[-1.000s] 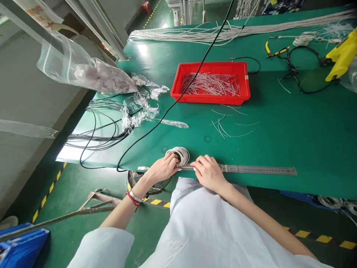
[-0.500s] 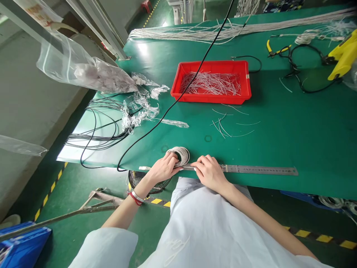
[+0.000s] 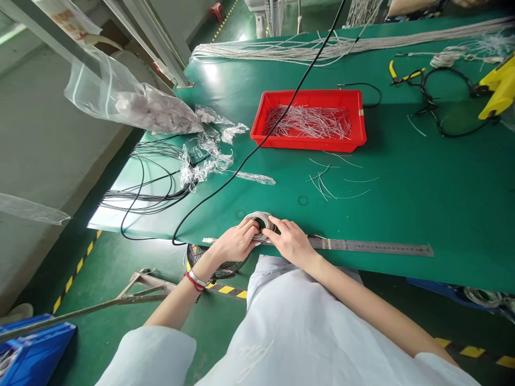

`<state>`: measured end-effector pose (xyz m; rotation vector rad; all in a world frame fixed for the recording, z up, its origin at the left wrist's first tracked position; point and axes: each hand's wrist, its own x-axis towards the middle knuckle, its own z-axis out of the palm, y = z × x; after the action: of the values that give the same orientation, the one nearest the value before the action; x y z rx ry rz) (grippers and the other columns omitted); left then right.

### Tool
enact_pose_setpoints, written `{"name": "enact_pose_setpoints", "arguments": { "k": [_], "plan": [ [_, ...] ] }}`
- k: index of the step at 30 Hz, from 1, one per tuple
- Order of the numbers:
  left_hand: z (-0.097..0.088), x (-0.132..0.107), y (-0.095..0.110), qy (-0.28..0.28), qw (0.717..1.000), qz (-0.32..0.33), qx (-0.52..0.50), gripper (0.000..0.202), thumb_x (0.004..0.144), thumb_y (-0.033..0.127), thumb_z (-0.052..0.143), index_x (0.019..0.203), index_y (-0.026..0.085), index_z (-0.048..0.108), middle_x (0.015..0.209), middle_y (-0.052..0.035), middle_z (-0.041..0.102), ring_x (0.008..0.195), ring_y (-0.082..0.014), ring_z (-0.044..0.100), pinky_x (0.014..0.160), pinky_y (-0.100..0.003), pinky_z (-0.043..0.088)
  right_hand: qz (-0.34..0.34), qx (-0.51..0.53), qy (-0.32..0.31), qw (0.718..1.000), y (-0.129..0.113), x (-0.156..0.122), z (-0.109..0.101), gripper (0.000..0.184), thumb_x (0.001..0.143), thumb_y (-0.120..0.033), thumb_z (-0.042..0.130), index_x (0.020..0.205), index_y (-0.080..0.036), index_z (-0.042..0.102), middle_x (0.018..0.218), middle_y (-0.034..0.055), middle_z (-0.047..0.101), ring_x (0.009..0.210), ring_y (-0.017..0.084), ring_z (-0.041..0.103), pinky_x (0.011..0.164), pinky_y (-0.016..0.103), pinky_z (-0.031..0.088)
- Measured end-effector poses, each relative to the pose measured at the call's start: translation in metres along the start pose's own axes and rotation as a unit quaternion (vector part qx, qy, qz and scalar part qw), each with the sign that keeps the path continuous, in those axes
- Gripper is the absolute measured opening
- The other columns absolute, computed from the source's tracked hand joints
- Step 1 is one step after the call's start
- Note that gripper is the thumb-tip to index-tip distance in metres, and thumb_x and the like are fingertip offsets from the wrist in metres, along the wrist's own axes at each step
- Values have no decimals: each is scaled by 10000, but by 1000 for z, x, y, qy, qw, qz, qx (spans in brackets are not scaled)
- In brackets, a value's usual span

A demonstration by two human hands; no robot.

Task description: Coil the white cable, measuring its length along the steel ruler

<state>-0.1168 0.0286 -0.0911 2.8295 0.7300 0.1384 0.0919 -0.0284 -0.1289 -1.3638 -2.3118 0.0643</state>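
A coil of white cable rests at the table's near edge, in front of my body. My left hand is closed on the coil's left side, its fingers reaching into the ring. On the other side, my right hand has its thumb and fingers around the coil's right rim. A steel ruler lies along the edge, partly covered by my hands. Left of my left hand a white connector end shows on the table.
A red tray holds many thin white ties, with several loose ones before it. A black cable crosses the table. Plastic wrap and black cables lie left. Yellow-handled cutters and a yellow tool are at right.
My right hand has moved left from the ruler onto the coil's right side. My left hand stays on the coil. The view has shifted slightly.
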Motion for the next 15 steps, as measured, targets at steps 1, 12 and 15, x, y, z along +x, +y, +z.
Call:
{"name": "enact_pose_setpoints", "arguments": {
  "k": [1,12,15],
  "plan": [
    [0,0,0,3,1000,-1,-4,101,891,237,460,911,142,490,970,-114,596,929,-205,557,767,-331,577,-2,-7,8,1000,0,0,1,304,922,-248,420,1181,-289,575,1268,102,598,956,201,567,793,331,495],
    [7,-3,2,62,998,-15,-22,163,851,257,562,967,143,550,911,-93,636,886,-205,579,749,-345,574,-18,-15,50,998,0,4,3,235,915,-217,448,1074,-260,616,1076,53,681,830,166,574,693,305,432],
    [8,-3,2,89,995,-12,-32,174,832,254,601,965,146,564,903,-83,654,873,-193,593,760,-339,578,-19,-14,59,998,-1,3,4,225,910,-209,461,1057,-256,625,1061,52,685,823,161,570,693,303,425]
  ]
}}
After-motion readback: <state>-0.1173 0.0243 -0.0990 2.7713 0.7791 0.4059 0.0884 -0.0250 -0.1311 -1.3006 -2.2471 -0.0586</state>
